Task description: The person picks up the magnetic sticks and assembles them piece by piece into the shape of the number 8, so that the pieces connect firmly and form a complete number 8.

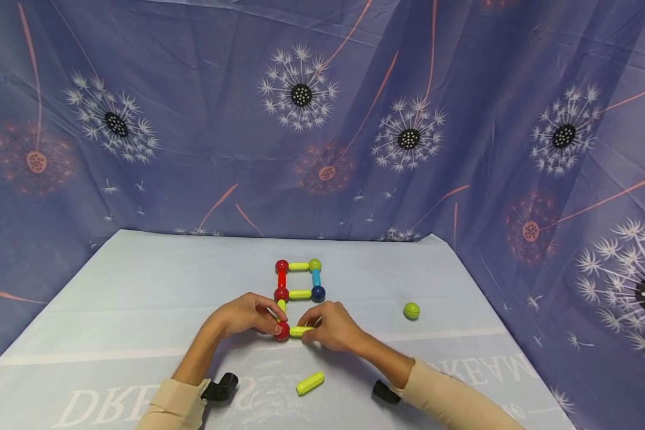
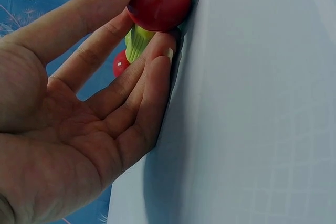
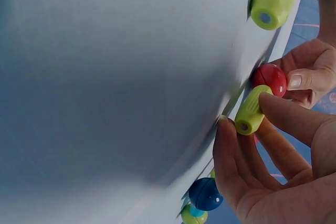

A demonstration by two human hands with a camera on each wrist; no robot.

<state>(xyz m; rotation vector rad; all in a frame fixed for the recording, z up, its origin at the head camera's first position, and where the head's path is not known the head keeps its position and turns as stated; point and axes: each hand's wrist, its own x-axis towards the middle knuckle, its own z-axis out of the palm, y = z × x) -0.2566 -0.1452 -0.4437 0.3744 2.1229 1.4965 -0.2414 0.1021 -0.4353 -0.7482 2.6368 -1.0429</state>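
Note:
My left hand [image 1: 252, 315] pinches a red ball [image 1: 282, 331] between thumb and fingers at the near corner of a ball-and-rod frame. A yellow-green rod [image 1: 282, 307] runs from that ball to the red ball [image 1: 281, 294] behind it. With thumb and fingers my right hand [image 1: 333, 326] holds another yellow-green rod [image 3: 250, 110], its far end against the near red ball. Beyond the hands lies a square of balls joined by rods, with a dark blue ball [image 1: 318, 293], a green ball [image 1: 315, 264], a red rod [image 1: 282, 279] and a light blue rod [image 1: 316, 278].
A loose yellow-green rod [image 1: 310, 383] lies on the pale tablecloth [image 1: 193, 269] nearer the person. Off to the right sits a loose green ball [image 1: 411, 310]. A patterned purple curtain [image 1: 220, 119] hangs behind the table.

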